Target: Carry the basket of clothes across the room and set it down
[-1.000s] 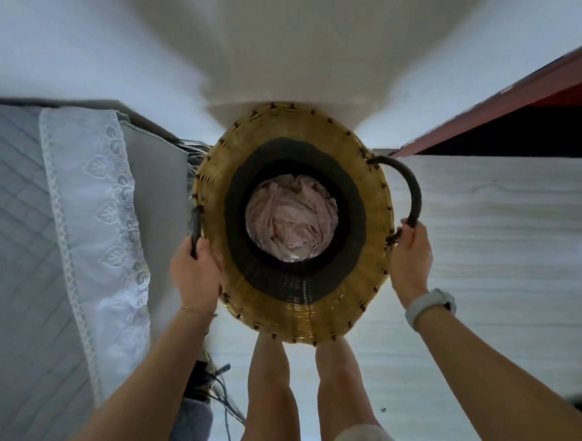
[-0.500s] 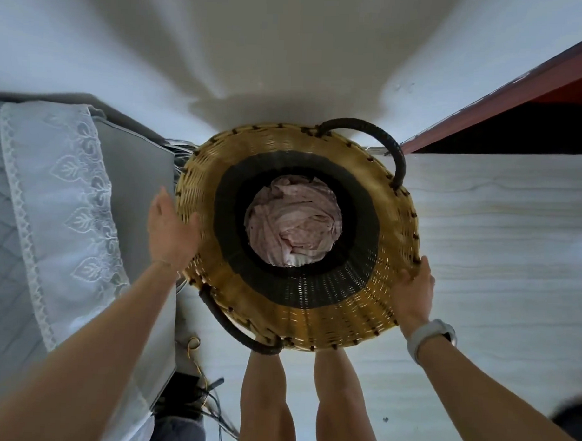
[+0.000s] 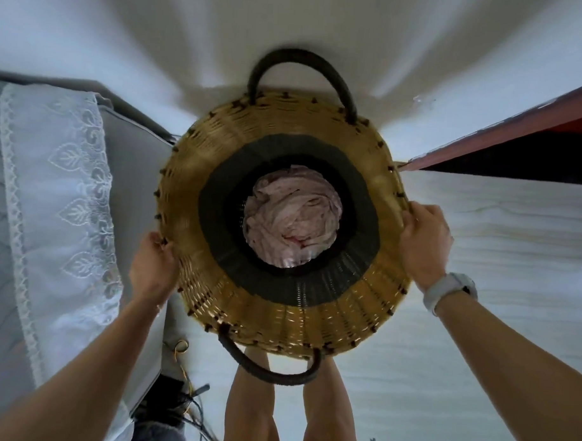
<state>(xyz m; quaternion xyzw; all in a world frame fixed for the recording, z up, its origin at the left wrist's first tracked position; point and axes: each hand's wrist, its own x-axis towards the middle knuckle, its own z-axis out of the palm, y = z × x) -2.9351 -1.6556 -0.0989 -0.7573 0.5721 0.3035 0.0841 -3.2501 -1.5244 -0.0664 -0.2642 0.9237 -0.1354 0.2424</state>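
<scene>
A round wicker basket [image 3: 279, 322] with a dark inner band and two dark handles fills the middle of the view, seen from straight above. Pale pink clothes [image 3: 291, 217] lie crumpled at its bottom. One handle [image 3: 302, 60] points away from me, the other [image 3: 268, 371] points toward my legs. My left hand [image 3: 152, 271] grips the rim on the left side. My right hand [image 3: 422, 239], with a white watch on the wrist, grips the rim on the right. I cannot tell whether the basket touches the floor.
A bed [image 3: 126, 188] with a grey quilt and a white lace cover [image 3: 59, 205] runs along the left. Tangled cables [image 3: 184, 401] lie on the pale floor [image 3: 496, 260] by the bed's corner. A red-brown door frame [image 3: 517, 129] slants at the right. A white wall [image 3: 190, 35] is ahead.
The basket has turned about a quarter turn, so its handles went from my sides to far and near. Both hands left the handles and now hold the bare rim.
</scene>
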